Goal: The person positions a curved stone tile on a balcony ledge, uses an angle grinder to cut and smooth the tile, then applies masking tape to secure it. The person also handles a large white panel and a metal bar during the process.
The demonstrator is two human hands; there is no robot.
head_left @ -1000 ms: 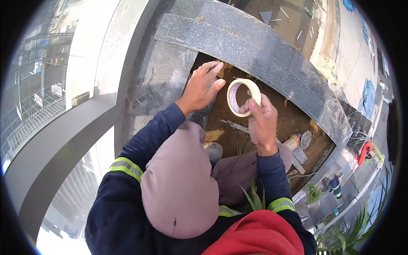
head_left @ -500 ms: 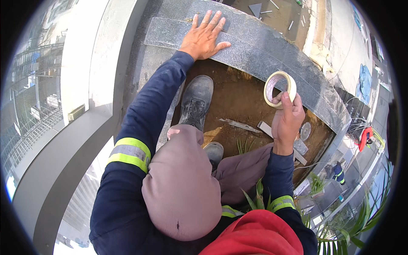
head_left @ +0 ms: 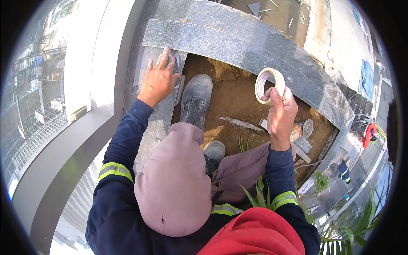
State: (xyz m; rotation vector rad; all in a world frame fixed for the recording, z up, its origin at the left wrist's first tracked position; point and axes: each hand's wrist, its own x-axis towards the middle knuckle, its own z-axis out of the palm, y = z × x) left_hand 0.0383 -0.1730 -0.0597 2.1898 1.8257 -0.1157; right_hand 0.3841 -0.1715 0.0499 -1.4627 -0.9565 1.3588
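Note:
My left hand (head_left: 159, 80) lies with fingers stretched on the grey stone slab (head_left: 155, 121) at the left, close to where it meets the long curved slab (head_left: 212, 42) along the far side. In my right hand (head_left: 280, 114) is a roll of masking tape (head_left: 278, 80), cream coloured, gripped at its lower edge with fingers through the ring. The roll is held up above the dirt, near the inner edge of the curved slab.
My shoes (head_left: 196, 95) stand in the brown soil (head_left: 238, 97) inside the stone border. An angle grinder with a disc (head_left: 307, 127) and wood strips (head_left: 242, 123) lie there. A grey metal frame (head_left: 80, 140) rises at left. Green leaves (head_left: 259, 195) grow near my right arm. Another person (head_left: 343, 171) is far below right.
My left hand has moved off the far curved slab, left and nearer, onto the side slab. My right hand with the tape has shifted slightly left.

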